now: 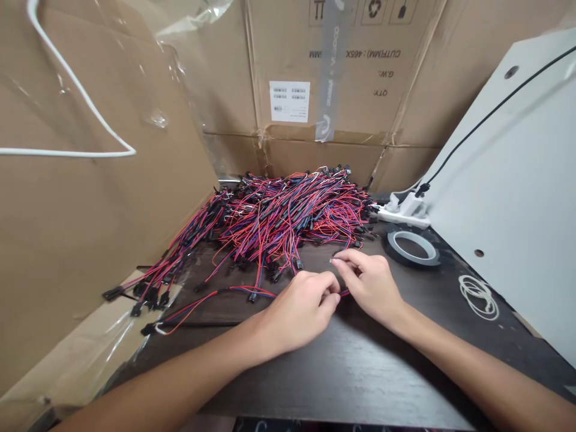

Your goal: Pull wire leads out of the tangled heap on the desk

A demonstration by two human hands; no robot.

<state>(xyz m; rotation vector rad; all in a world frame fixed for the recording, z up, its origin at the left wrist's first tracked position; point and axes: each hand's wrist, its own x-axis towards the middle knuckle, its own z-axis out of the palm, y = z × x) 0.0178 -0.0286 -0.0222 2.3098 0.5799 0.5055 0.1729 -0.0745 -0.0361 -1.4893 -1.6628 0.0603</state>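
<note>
your left hand (299, 312) and right hand (369, 282) meet at mid-bench (360, 372), fingers pinched together on one red wire (344, 293). its visible stretch runs roughly left to right between the hands; its ends are hidden. the wire pile (288, 213) lies toward the back edge, the tape roll (411, 246) near the right edge.

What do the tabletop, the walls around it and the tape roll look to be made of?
Table: dark wood or laminate, faint grain, slight sheen. Boxes: brown corrugated cardboard, creased, taped, printed. Tape roll: dark glossy plastic film, probably, on a pale core.
</note>
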